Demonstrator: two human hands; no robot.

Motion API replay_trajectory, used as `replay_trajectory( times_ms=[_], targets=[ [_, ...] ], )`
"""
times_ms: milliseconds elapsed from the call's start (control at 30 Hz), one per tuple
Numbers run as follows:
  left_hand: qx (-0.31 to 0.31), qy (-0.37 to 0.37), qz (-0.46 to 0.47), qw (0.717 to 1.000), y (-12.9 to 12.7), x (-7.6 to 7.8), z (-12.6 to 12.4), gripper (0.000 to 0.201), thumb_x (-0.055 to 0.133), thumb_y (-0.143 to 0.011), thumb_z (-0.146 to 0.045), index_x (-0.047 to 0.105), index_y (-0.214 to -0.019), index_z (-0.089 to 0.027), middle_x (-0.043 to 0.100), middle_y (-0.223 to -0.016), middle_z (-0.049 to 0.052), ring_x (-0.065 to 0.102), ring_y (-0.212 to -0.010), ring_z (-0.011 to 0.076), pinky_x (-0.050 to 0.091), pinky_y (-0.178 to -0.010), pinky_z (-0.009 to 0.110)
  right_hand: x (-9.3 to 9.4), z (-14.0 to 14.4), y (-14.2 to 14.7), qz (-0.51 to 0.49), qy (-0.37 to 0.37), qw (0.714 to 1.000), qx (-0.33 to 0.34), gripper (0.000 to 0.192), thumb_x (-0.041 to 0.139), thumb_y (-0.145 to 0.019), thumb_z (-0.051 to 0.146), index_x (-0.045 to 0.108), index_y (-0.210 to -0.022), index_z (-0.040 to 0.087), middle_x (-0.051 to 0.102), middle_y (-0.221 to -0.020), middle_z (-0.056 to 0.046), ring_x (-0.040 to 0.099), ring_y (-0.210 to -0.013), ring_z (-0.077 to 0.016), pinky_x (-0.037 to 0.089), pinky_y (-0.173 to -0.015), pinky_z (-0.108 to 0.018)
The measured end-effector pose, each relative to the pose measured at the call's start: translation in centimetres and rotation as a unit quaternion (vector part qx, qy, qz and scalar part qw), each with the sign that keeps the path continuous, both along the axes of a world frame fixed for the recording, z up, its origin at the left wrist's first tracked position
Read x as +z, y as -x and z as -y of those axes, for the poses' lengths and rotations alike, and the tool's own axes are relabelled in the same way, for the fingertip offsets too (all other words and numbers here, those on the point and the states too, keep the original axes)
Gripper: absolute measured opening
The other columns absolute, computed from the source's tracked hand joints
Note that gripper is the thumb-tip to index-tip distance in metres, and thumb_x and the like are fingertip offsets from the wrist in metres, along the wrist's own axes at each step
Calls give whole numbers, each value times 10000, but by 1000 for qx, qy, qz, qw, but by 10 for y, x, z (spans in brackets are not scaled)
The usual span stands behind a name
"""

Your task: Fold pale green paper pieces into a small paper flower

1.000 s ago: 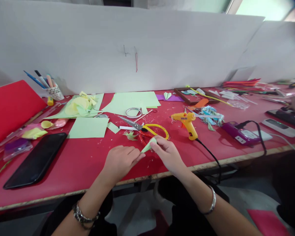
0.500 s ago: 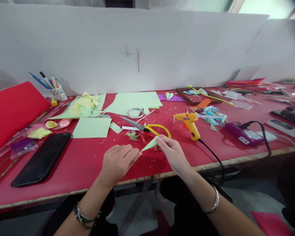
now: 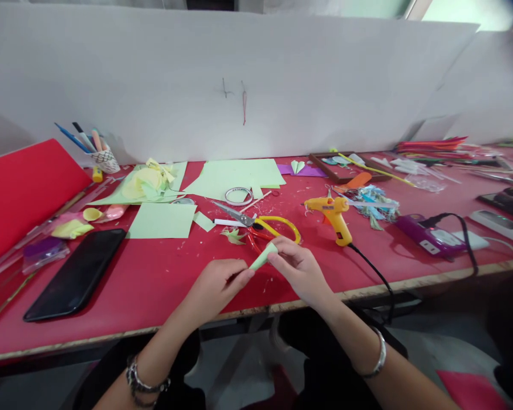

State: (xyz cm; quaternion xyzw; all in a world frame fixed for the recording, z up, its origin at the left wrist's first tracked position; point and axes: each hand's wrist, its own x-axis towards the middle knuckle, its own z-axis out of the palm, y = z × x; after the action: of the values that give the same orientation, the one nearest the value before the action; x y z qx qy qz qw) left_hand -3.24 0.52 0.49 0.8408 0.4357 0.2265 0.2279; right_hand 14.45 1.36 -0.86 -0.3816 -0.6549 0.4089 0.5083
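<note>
Between my two hands is a small piece of pale green paper [image 3: 263, 257], folded or rolled into a narrow shape. My left hand [image 3: 222, 282] pinches its lower left end between thumb and finger. At the upper right end, the fingers and thumb of my right hand [image 3: 299, 269] close on the paper. Just beyond lie scissors [image 3: 277, 223] with yellow and red handles, blades apart and pointing left. A small green paper cutout [image 3: 233, 236] and a white marker [image 3: 228, 222] rest beside the blades.
A yellow glue gun [image 3: 336, 216] with a black cord lies at right, near a purple power strip [image 3: 427, 236]. Green paper sheets [image 3: 162, 221] and a tape roll [image 3: 238, 196] are behind my hands. At left are a black phone [image 3: 77, 276] and a pen cup [image 3: 105, 159].
The paper has turned between my fingers, from a flat pointed shape to a more rounded, rolled look. My left hand has rotated so its thumb now shows.
</note>
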Motion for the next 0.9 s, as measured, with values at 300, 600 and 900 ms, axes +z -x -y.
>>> replay_trajectory(
  times_ms=[300,600,900],
  targets=[
    [-61,95,63,992,4,-1,-1,243,471,-819,-355,564,-747,-141,544,-762,17,501,-740,136,398,-699,242,9,8,3,130,-79,980,132,121,483,-831,197,525,-721,165,499,-833,-24,495,-767,-108,411,-715,-222],
    [-91,156,112,977,5,7,-1,156,479,-827,-281,565,-871,-159,520,-866,13,490,-832,129,400,-773,240,13,16,4,146,-95,972,156,100,407,-856,150,500,-825,173,466,-956,-48,483,-895,-118,400,-822,-236],
    [-5,-8,113,994,5,-1,-4,97,481,-798,-131,546,-863,-162,501,-913,35,506,-835,127,419,-711,217,-2,13,2,61,-68,994,52,330,474,-815,159,396,-1128,228,486,-997,-42,510,-862,-124,438,-792,-263]
  ],
)
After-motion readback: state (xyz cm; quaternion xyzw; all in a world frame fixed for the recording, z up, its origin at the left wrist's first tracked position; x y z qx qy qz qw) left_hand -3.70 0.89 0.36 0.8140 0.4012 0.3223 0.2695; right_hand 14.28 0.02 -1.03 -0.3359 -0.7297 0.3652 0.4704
